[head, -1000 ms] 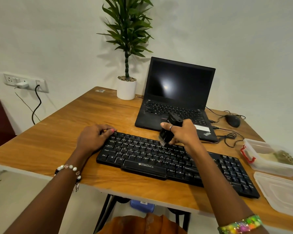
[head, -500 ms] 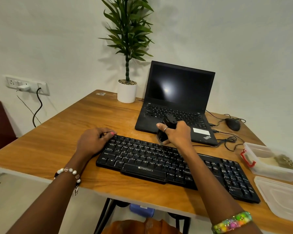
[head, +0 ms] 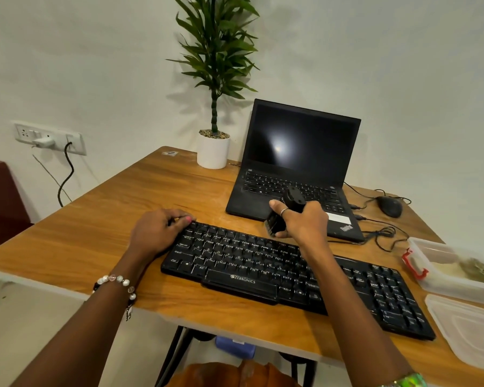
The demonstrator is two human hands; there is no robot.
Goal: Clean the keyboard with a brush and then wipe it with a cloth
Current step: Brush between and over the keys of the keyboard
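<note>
A black Zebronics keyboard (head: pixel 263 269) lies across the near part of the wooden desk (head: pixel 109 224). My left hand (head: pixel 157 233) rests on its top-left corner, fingers curled over the edge, holding it in place. My right hand (head: pixel 302 222) grips a small black brush (head: pixel 287 210), bristles down, at the keyboard's far edge near the middle, just in front of the laptop. I see no cloth.
An open black laptop (head: pixel 296 169) stands behind the keyboard, with a white potted plant (head: pixel 213 152) to its left. A black mouse (head: pixel 389 206) and its cables lie at the right. A clear plastic box (head: pixel 453 272) and its lid (head: pixel 470 331) sit at the right edge.
My right hand has carried the brush from the middle key rows up and away to the keyboard's far edge. My left hand has stayed on the top-left corner.
</note>
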